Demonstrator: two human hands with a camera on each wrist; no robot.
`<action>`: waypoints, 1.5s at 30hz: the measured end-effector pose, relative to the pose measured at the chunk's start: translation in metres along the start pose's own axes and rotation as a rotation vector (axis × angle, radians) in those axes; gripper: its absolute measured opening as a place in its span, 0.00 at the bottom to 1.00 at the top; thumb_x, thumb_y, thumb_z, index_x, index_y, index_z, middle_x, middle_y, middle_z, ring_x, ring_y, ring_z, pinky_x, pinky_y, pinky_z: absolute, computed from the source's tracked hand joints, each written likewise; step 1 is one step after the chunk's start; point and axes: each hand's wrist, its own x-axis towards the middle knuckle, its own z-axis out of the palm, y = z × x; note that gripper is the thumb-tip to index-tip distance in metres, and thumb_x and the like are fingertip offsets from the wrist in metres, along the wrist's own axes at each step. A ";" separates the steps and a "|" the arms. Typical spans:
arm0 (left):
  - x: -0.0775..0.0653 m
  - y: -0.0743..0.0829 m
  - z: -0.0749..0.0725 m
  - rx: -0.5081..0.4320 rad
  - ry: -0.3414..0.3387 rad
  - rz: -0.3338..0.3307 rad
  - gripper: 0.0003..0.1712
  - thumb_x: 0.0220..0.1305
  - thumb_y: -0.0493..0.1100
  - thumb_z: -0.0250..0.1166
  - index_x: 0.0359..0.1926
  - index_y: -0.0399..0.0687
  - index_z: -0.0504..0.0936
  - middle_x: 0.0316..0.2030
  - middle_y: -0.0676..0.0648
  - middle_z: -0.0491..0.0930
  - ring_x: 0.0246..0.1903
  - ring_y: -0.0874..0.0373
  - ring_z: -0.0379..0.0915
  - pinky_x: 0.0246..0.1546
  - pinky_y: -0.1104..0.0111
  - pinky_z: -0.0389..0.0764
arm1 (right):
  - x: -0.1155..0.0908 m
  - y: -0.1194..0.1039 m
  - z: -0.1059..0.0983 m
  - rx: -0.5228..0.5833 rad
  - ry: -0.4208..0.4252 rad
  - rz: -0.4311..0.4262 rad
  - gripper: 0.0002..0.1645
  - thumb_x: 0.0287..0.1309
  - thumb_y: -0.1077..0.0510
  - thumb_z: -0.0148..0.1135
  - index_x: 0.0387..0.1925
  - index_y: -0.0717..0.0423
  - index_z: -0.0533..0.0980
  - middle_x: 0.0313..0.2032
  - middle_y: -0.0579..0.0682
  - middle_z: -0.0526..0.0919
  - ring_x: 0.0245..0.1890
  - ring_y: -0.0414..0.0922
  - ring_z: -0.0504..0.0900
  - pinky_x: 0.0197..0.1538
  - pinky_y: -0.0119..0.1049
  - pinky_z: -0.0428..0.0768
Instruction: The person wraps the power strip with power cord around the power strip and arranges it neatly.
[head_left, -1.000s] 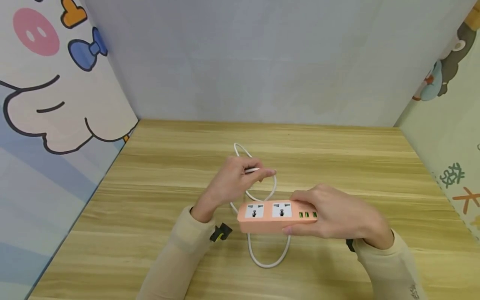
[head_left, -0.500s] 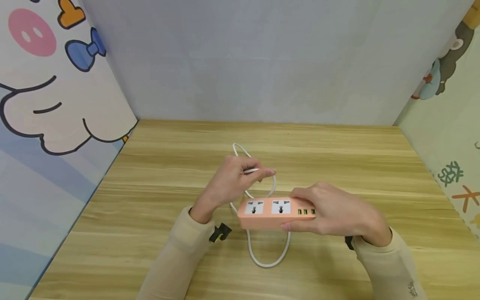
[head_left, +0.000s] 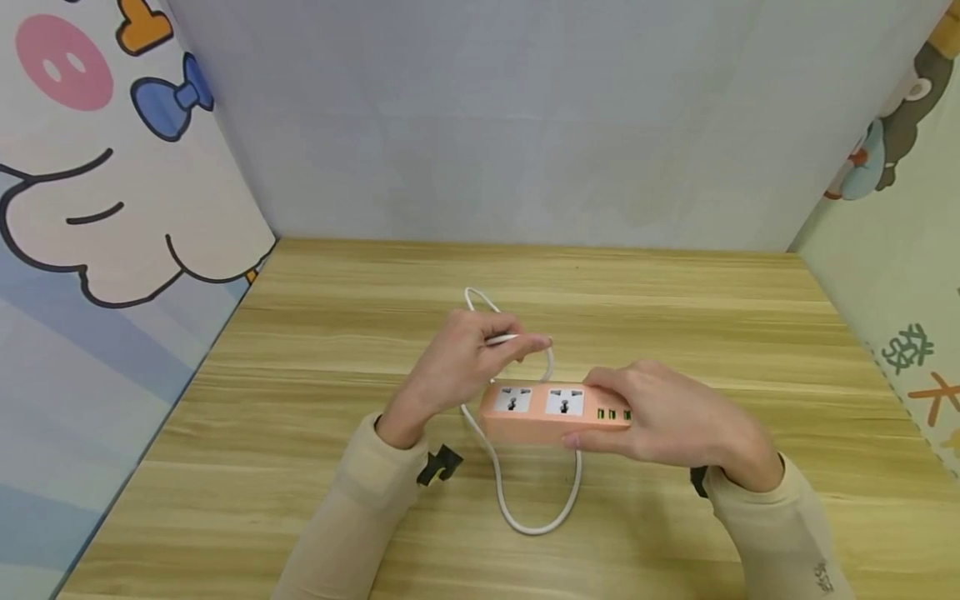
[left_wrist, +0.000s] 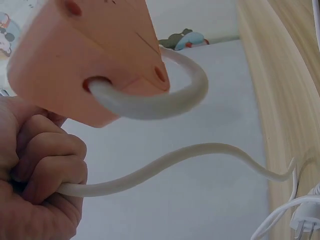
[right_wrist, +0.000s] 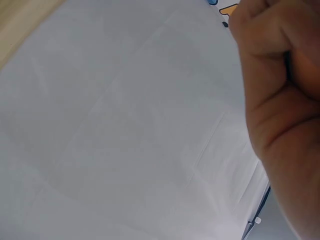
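Note:
A peach-coloured power strip [head_left: 532, 429] with two white sockets and several green USB ports is raised over the table. My right hand [head_left: 675, 417] grips its right end, thumb along the near side. At the strip's far left, my left hand [head_left: 476, 354] holds the white cable [head_left: 536, 531] in curled fingers. In the left wrist view, the cable [left_wrist: 150, 170] leaves that fist [left_wrist: 47, 165], and another stretch loops out of the end of the strip [left_wrist: 75, 55]. Little but the back of my right hand [right_wrist: 280, 100] shows in the right wrist view.
The wood-grain table [head_left: 337, 292] meets a pale grey panel [head_left: 510, 125] at the back. Cartoon-printed panels stand left [head_left: 112, 183] and right [head_left: 892, 250]. A white plug [left_wrist: 306, 215] lies by the cable in the left wrist view. One cable loop reaches the table's near side.
The power strip and my right hand have risen slightly in the head view, away from the near edge. My left hand stays nearly still on the cable.

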 end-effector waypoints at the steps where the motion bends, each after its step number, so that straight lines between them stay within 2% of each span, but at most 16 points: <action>1: 0.000 0.001 0.000 0.001 0.000 -0.001 0.17 0.69 0.48 0.68 0.22 0.51 0.80 0.14 0.57 0.65 0.15 0.67 0.49 0.19 0.74 0.56 | 0.000 0.000 0.000 -0.001 0.002 0.012 0.24 0.58 0.29 0.66 0.34 0.43 0.75 0.19 0.34 0.72 0.17 0.30 0.67 0.24 0.27 0.69; 10: -0.001 0.005 0.000 0.016 0.002 -0.016 0.14 0.68 0.49 0.68 0.25 0.51 0.85 0.17 0.55 0.72 0.17 0.68 0.52 0.21 0.74 0.59 | 0.000 0.002 0.000 0.001 0.003 0.063 0.27 0.58 0.28 0.65 0.32 0.44 0.74 0.19 0.36 0.70 0.18 0.31 0.66 0.25 0.27 0.67; 19: -0.001 0.011 -0.001 0.035 0.012 -0.022 0.14 0.68 0.50 0.68 0.27 0.48 0.87 0.18 0.55 0.73 0.19 0.67 0.55 0.22 0.74 0.57 | 0.000 -0.001 0.000 -0.069 0.102 0.089 0.25 0.62 0.31 0.64 0.29 0.46 0.71 0.19 0.38 0.69 0.19 0.33 0.66 0.26 0.28 0.67; 27: -0.001 0.014 -0.002 0.030 0.014 -0.043 0.14 0.67 0.51 0.69 0.29 0.48 0.89 0.22 0.53 0.80 0.21 0.65 0.61 0.22 0.74 0.60 | 0.001 0.001 -0.001 -0.100 0.121 0.101 0.25 0.61 0.31 0.65 0.29 0.46 0.71 0.19 0.38 0.68 0.19 0.34 0.66 0.26 0.29 0.67; 30: -0.001 0.013 -0.002 0.008 0.019 -0.038 0.13 0.66 0.51 0.70 0.29 0.49 0.89 0.20 0.55 0.77 0.19 0.66 0.58 0.21 0.74 0.58 | 0.002 0.002 -0.001 -0.090 0.121 0.111 0.25 0.61 0.31 0.65 0.30 0.46 0.72 0.19 0.38 0.69 0.19 0.34 0.67 0.27 0.29 0.68; 34: -0.002 0.012 -0.001 -0.010 0.030 -0.023 0.13 0.66 0.51 0.70 0.28 0.50 0.88 0.16 0.58 0.68 0.18 0.67 0.52 0.20 0.73 0.54 | 0.001 0.004 -0.001 -0.081 0.126 0.113 0.25 0.60 0.31 0.65 0.31 0.46 0.73 0.19 0.38 0.71 0.19 0.34 0.68 0.27 0.29 0.69; 38: -0.002 0.012 -0.001 -0.013 0.038 -0.009 0.13 0.66 0.52 0.70 0.27 0.51 0.88 0.14 0.59 0.61 0.17 0.67 0.50 0.20 0.73 0.53 | 0.001 0.004 -0.002 -0.080 0.128 0.115 0.25 0.60 0.31 0.66 0.31 0.46 0.73 0.19 0.38 0.71 0.19 0.34 0.68 0.27 0.29 0.69; 45: -0.003 0.013 0.000 -0.025 0.052 -0.016 0.13 0.65 0.51 0.71 0.26 0.52 0.88 0.14 0.59 0.60 0.17 0.67 0.50 0.20 0.73 0.53 | 0.000 0.004 -0.002 -0.086 0.151 0.118 0.25 0.60 0.31 0.66 0.30 0.45 0.73 0.19 0.37 0.72 0.19 0.34 0.68 0.26 0.29 0.69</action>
